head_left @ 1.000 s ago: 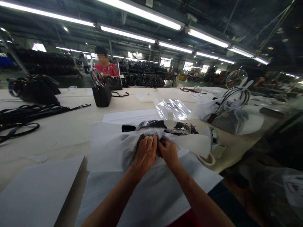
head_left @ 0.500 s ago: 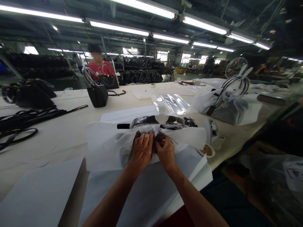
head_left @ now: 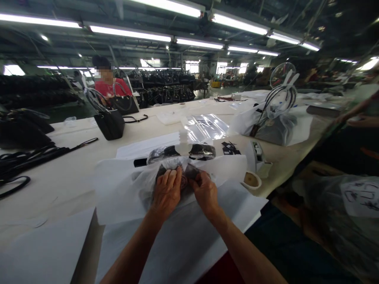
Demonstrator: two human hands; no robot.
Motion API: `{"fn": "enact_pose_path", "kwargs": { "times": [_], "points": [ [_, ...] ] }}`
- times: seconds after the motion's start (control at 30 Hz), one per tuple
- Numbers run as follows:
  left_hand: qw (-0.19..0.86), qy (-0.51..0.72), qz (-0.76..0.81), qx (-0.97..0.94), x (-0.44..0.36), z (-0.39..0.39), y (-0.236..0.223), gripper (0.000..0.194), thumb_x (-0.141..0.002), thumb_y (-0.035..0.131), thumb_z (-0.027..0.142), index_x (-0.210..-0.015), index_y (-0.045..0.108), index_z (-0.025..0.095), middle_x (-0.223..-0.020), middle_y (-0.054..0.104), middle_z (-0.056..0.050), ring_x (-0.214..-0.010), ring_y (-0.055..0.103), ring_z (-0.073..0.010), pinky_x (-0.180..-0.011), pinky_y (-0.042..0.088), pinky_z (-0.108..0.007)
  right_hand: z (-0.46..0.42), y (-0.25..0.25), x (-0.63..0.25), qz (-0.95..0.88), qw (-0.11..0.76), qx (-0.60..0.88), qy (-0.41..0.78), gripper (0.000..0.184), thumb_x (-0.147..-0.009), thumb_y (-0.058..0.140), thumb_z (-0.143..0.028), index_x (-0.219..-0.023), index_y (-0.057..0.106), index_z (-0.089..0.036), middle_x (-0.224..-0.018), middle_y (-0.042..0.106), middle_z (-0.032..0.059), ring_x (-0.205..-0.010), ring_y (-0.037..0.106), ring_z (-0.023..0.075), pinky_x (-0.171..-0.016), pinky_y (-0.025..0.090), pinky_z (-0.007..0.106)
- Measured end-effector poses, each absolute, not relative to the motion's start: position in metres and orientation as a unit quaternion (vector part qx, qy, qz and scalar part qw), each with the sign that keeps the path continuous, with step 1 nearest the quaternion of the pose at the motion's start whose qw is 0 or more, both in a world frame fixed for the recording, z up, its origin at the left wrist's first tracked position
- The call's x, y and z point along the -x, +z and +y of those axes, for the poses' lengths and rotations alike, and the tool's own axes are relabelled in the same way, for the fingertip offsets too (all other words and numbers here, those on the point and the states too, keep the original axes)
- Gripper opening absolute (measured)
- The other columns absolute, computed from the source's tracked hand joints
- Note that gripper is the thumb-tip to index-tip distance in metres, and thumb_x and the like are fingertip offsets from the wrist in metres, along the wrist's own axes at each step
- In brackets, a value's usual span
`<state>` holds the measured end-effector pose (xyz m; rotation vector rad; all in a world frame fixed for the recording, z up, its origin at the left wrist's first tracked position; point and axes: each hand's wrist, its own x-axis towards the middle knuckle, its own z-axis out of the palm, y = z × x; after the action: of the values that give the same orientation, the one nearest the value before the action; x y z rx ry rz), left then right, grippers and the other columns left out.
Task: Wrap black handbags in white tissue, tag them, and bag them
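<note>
A dark handbag (head_left: 159, 172) lies in front of me, partly wrapped in white tissue paper (head_left: 118, 189). Its handles (head_left: 203, 150) are covered in clear plastic and lie toward the far side. My left hand (head_left: 166, 191) rests flat on the bag's left part, fingers close together. Beside those fingertips a round patterned emblem (head_left: 184, 181) shows. My right hand (head_left: 205, 193) pinches a dark grey flap (head_left: 192, 170) just right of the emblem; its fingertips are partly hidden. White sheets (head_left: 177, 240) are spread beneath the bag.
Clear plastic sleeves (head_left: 205, 127) and small black tags (head_left: 231, 148) lie beyond the bag. At right are a tape roll (head_left: 251, 180) and a tissue-wrapped handbag (head_left: 275, 128). Black straps (head_left: 35, 157) and a black handbag (head_left: 109, 124) are at left. A person in red (head_left: 108, 85) is across the table.
My right hand has moved slightly away from the left, drawing the dark flap to the right and exposing the round emblem. The view has turned a little to the right.
</note>
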<state>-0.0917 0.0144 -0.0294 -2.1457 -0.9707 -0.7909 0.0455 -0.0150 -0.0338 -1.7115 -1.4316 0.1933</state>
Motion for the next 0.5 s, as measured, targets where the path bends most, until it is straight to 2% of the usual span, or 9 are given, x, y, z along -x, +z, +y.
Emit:
{"fn": "enact_pose_path", "kwargs": {
  "times": [0.1,0.17,0.23,0.3,0.37,0.43,0.5],
  "points": [
    [0.331,-0.298,-0.36,0.82,0.093,0.015,-0.034,0.047,-0.089,0.042,0.014,-0.135,0.036,0.006,-0.102,0.061,-0.015,-0.101,0.054,-0.0276,-0.08,0.041,-0.037,-0.021,-0.036,-0.039,-0.67,0.428,0.604,0.057,0.03,-0.091,0.038,-0.029,-0.109,0.061,-0.021,-0.08,0.068,0.006,-0.064,0.062,0.0183,-0.057,0.043,0.026],
    [0.333,-0.291,-0.356,0.823,0.096,0.015,-0.038,0.047,-0.088,0.043,0.013,-0.134,0.038,0.006,-0.105,0.061,-0.016,-0.102,0.055,-0.0282,-0.081,0.041,-0.038,-0.024,-0.042,-0.041,-0.723,0.392,0.567,0.043,0.04,-0.092,0.034,-0.025,-0.13,0.048,-0.02,-0.088,0.069,0.008,-0.069,0.064,0.0192,-0.058,0.045,0.027],
    [0.322,-0.287,-0.343,0.835,0.099,0.01,-0.037,0.046,-0.087,0.041,0.009,-0.133,0.04,0.007,-0.111,0.06,-0.016,-0.106,0.054,-0.0283,-0.083,0.042,-0.039,-0.028,-0.053,-0.05,-0.752,0.343,0.561,0.028,0.048,-0.091,0.033,-0.021,-0.138,0.038,-0.017,-0.084,0.068,0.0089,-0.065,0.063,0.0191,-0.056,0.044,0.026],
    [0.298,-0.297,-0.315,0.85,0.104,-0.001,-0.024,0.046,-0.086,0.042,0.007,-0.132,0.042,0.009,-0.114,0.059,-0.017,-0.112,0.052,-0.0288,-0.087,0.043,-0.04,-0.038,-0.068,-0.062,-0.771,0.312,0.555,0.022,0.051,-0.089,0.033,-0.016,-0.14,0.034,-0.016,-0.078,0.067,0.008,-0.06,0.06,0.0177,-0.055,0.044,0.025],
    [0.305,-0.337,-0.289,0.842,0.107,-0.015,0.001,0.05,-0.083,0.053,0.011,-0.132,0.043,0.011,-0.116,0.057,-0.017,-0.115,0.05,-0.0308,-0.092,0.043,-0.043,-0.051,-0.084,-0.073,-0.772,0.318,0.55,0.038,0.049,-0.088,0.034,-0.014,-0.136,0.038,-0.015,-0.076,0.064,0.0069,-0.059,0.059,0.0168,-0.055,0.044,0.024],
    [0.347,-0.401,-0.284,0.799,0.104,-0.023,0.036,0.067,-0.075,0.069,0.022,-0.134,0.04,0.011,-0.122,0.052,-0.019,-0.118,0.046,-0.0346,-0.095,0.043,-0.047,-0.062,-0.098,-0.078,-0.753,0.345,0.555,0.075,0.042,-0.087,0.036,-0.013,-0.128,0.046,-0.015,-0.079,0.063,0.007,-0.063,0.059,0.0171,-0.058,0.046,0.025],
    [0.334,-0.443,-0.324,0.766,0.095,-0.021,0.072,0.081,-0.072,0.072,0.036,-0.137,0.033,0.008,-0.128,0.047,-0.021,-0.121,0.042,-0.0374,-0.098,0.039,-0.053,-0.067,-0.108,-0.078,-0.728,0.362,0.568,0.126,0.034,-0.084,0.042,-0.012,-0.117,0.052,-0.015,-0.088,0.062,0.0087,-0.072,0.061,0.0182,-0.063,0.049,0.026]
  ]
}}
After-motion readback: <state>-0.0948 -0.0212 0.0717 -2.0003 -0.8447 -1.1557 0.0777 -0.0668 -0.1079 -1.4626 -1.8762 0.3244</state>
